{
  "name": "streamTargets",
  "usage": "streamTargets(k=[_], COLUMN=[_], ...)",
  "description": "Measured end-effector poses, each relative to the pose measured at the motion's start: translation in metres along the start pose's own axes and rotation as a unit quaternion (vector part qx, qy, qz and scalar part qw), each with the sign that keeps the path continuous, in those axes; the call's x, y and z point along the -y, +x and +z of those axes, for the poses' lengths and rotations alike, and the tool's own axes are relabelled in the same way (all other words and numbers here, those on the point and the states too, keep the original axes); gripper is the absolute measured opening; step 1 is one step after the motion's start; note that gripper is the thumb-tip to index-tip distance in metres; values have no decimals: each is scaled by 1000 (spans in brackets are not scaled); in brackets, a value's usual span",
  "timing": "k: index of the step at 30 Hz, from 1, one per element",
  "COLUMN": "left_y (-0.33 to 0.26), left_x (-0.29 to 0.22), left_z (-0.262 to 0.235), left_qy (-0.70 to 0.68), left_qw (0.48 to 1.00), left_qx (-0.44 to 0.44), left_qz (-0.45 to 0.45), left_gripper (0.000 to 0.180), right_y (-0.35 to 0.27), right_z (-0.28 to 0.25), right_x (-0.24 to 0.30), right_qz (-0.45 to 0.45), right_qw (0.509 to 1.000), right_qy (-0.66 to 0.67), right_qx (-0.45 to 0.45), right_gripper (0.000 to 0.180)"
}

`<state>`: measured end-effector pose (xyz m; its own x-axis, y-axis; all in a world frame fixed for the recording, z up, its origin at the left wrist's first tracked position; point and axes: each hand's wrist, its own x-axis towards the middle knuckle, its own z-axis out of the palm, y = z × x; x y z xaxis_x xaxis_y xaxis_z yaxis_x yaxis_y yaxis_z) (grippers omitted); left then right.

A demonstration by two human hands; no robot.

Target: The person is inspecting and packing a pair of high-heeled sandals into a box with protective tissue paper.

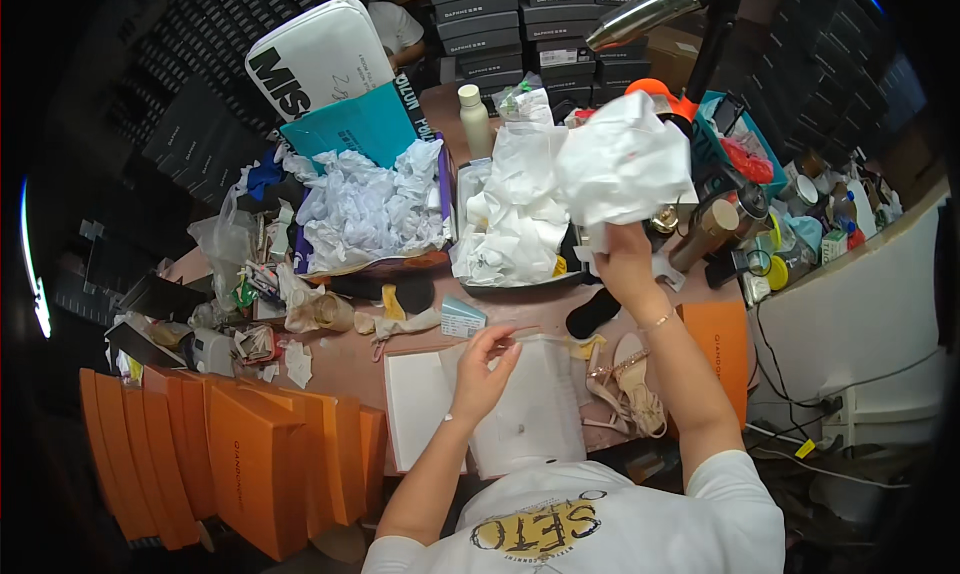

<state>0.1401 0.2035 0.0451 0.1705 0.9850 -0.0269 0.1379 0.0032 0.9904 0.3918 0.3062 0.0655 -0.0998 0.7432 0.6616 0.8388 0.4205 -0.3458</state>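
Note:
In my right hand (627,259) is a large bunch of crumpled white tissue paper (622,164), raised over the right side of the table. My left hand (483,369) hovers above an open white box (425,404) and the translucent white sheet (525,409) lying across it. Its fingers are loosely curled, thumb and forefinger apart, with nothing clearly held. A pair of beige strappy sandals (630,384) with a glittery strap lies right of the box, by my right forearm. More white tissue (515,214) fills a tray beyond my hands.
Crumpled paper fills a purple-edged box (447,189) at the far left. Orange shoeboxes (250,464) stand at the left, and another orange box (718,349) at the right. A cream bottle (474,122), a hair dryer (660,9) and a black insole-shaped piece (594,315) are around the table.

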Motion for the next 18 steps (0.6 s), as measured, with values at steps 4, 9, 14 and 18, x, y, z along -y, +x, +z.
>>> streamTargets(k=[4, 9, 14, 18], left_y=[-1, -42, -59, -66], left_x=[2, 42, 54, 68], left_z=[19, -2, -13, -6], left_qy=[89, 79, 75, 41], left_qw=[996, 985, 960, 960], left_qx=[14, -78, -101, -103], left_qz=[-2, -131, -250, -258], left_gripper=[26, 28, 26, 27], right_y=[60, 37, -3, 30], right_z=[122, 253, 285, 268], right_x=[-46, -118, -135, -146], right_qz=[-20, 109, 153, 318], right_qw=[975, 865, 905, 855], right_qy=[-127, -183, -202, 2], right_qx=[180, 454, 340, 410], right_gripper=[23, 21, 21, 26])
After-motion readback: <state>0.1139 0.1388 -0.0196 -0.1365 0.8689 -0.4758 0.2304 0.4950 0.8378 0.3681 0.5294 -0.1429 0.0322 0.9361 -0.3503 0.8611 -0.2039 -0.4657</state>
